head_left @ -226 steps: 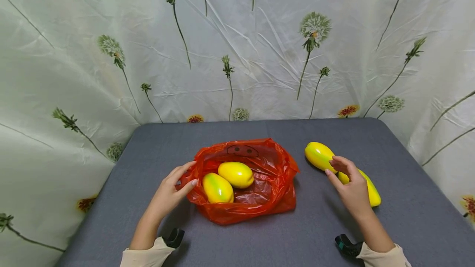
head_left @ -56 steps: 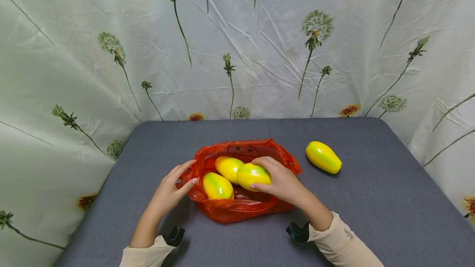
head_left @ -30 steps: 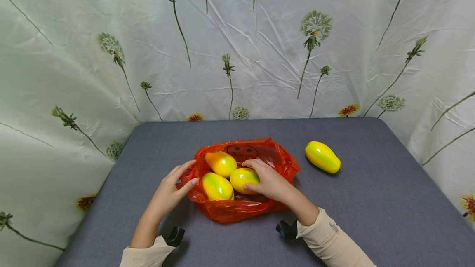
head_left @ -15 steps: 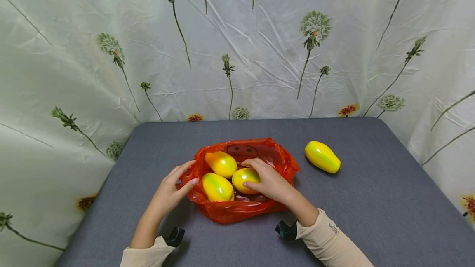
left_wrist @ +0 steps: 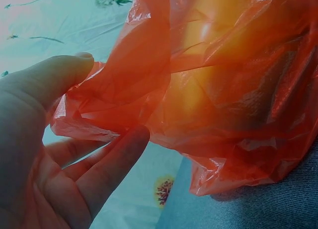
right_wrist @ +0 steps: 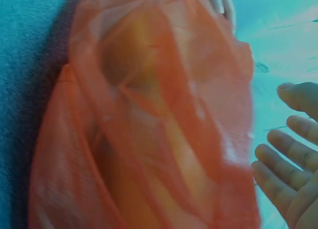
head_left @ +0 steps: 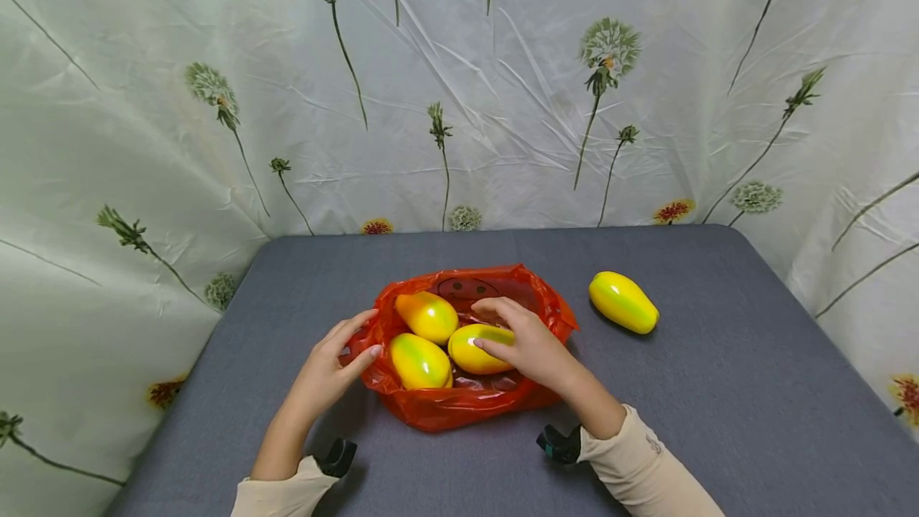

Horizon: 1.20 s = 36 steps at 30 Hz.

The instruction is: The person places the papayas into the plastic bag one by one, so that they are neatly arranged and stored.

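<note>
A red plastic bag [head_left: 459, 409] sits mouth-up on the table, with three yellow papayas inside: an orange-ended one [head_left: 427, 317] at the back, one [head_left: 420, 361] at the front left and one [head_left: 477, 349] on the right. My left hand [head_left: 326, 365] holds the bag's left edge, a fold of plastic lying between thumb and fingers [left_wrist: 112, 164] in the left wrist view. My right hand [head_left: 527, 349] hovers just over the right-hand papaya and partly covers it. Its fingers [right_wrist: 283, 164] look spread in the right wrist view, with nothing gripped.
One more papaya [head_left: 623, 303] lies on the grey table [head_left: 718, 421], right of the bag. A white curtain [head_left: 517, 102] printed with dandelions hangs behind the table. Black wrist devices are strapped under both sleeves.
My right hand has carried a papaya from the table into the bag, then let go and drawn slightly back. The orange-ended papaya shifted up and left. My left hand has stayed at the bag.
</note>
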### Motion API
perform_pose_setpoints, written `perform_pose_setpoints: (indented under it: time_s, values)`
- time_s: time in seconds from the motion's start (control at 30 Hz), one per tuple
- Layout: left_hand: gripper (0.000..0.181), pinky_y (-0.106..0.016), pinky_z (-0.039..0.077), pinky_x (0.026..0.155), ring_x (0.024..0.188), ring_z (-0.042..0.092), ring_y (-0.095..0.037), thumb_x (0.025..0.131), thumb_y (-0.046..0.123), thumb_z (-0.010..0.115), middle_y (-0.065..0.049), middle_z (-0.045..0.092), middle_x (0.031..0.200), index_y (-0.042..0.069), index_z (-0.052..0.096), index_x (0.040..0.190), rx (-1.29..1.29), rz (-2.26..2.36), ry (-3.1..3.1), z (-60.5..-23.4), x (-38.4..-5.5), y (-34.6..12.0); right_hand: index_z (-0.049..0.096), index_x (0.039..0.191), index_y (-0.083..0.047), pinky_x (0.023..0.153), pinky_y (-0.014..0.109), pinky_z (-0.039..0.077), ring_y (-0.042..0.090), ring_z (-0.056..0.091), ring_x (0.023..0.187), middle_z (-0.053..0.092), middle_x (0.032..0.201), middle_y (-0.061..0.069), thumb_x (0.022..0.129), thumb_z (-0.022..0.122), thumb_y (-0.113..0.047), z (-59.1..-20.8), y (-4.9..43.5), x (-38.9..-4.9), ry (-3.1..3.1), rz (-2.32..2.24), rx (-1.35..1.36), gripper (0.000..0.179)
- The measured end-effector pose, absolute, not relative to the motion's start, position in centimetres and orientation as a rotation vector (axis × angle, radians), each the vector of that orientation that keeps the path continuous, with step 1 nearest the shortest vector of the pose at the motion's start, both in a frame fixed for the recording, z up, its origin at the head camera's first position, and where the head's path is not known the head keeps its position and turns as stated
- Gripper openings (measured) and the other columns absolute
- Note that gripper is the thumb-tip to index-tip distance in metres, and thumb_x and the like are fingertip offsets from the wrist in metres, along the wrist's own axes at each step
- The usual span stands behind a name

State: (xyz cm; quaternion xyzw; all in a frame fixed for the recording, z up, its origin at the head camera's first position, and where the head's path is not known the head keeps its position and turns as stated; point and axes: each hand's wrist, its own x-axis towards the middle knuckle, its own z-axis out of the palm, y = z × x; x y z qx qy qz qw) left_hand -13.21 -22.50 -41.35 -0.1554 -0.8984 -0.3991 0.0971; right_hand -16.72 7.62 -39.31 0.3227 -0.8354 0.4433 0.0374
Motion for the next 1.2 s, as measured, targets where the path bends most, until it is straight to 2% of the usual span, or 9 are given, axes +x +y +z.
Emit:
perform_pose_setpoints:
  time_s: [0.17,0.4,0.57,0.73,0.87,1.03,1.2]
  values:
    - [0.053,-0.035,0.049,0.073,0.099,0.052,-0.020,0.082,0.025,0.066,-0.006,0.053,0.116,0.016,0.046,0.130,-0.460,-1.174,-2.661,-41.4,-13.2,-22.5,0.052,0.118,-0.010,0.086,0.038,0.043,0.013,0.050,0.106,0.055,0.114,0.004,0.083,0.066,-0.014,-38.6,8.7,-16.7,-2.442,1.399,0.977,0.038]
    - [0.053,-0.035,0.049,0.074,0.099,0.052,-0.020,0.082,0.024,0.066,-0.006,0.053,0.117,0.016,0.046,0.130,-0.461,-1.174,-2.661,-41.4,-13.3,-22.5,0.052,0.118,-0.004,0.083,0.036,0.045,0.017,0.052,0.103,0.056,0.112,0.007,0.078,0.069,-0.005,-37.8,10.9,-17.0,-2.327,1.383,0.916,0.043]
    - [0.052,-0.035,0.049,0.073,0.098,0.053,-0.019,0.082,0.024,0.066,-0.006,0.053,0.116,0.016,0.047,0.130,-0.462,-1.175,-2.657,-41.4,-13.3,-22.5,0.047,0.122,-0.002,0.087,0.038,0.042,0.018,0.050,0.106,0.054,0.115,0.009,0.078,0.069,-0.005,-37.7,12.7,-17.3,-2.340,1.454,0.816,0.050]
    - [0.052,-0.035,0.049,0.073,0.098,0.053,-0.019,0.083,0.025,0.066,-0.005,0.053,0.115,0.017,0.046,0.130,-0.461,-1.177,-2.659,-41.5,-13.3,-22.5,0.044,0.126,-0.005,0.090,0.038,0.039,0.020,0.050,0.108,0.053,0.116,0.011,0.079,0.068,-0.005,-38.0,14.8,-17.7,-2.366,1.442,0.676,0.053]
    - [0.052,-0.035,0.049,0.073,0.099,0.053,-0.020,0.083,0.025,0.066,-0.006,0.053,0.116,0.017,0.046,0.130,-0.462,-1.186,-2.655,-41.5,-13.3,-22.6,0.044,0.126,-0.003,0.091,0.041,0.037,0.026,0.050,0.108,0.054,0.115,0.014,0.079,0.068,-0.006,-38.8,16.7,-18.1,-2.379,1.384,0.552,0.052]
    - [0.052,-0.035,0.050,0.073,0.098,0.053,-0.020,0.082,0.025,0.066,-0.006,0.053,0.115,0.017,0.047,0.130,-0.466,-1.195,-2.651,-41.5,-13.4,-22.6,0.045,0.125,-0.002,0.090,0.036,0.036,0.031,0.050,0.107,0.054,0.114,0.016,0.079,0.069,-0.008,-39.9,18.8,-18.7,-2.393,1.300,0.405,0.052]
    - [0.053,-0.035,0.049,0.074,0.098,0.053,-0.020,0.082,0.025,0.066,-0.005,0.053,0.115,0.017,0.047,0.130,-0.464,-1.198,-2.653,-41.5,-13.3,-22.6,0.044,0.125,0.001,0.090,0.046,0.034,0.035,0.047,0.108,0.052,0.116,0.019,0.081,0.067,-0.008,-40.8,20.6,-19.1,-2.403,1.291,0.305,0.051]
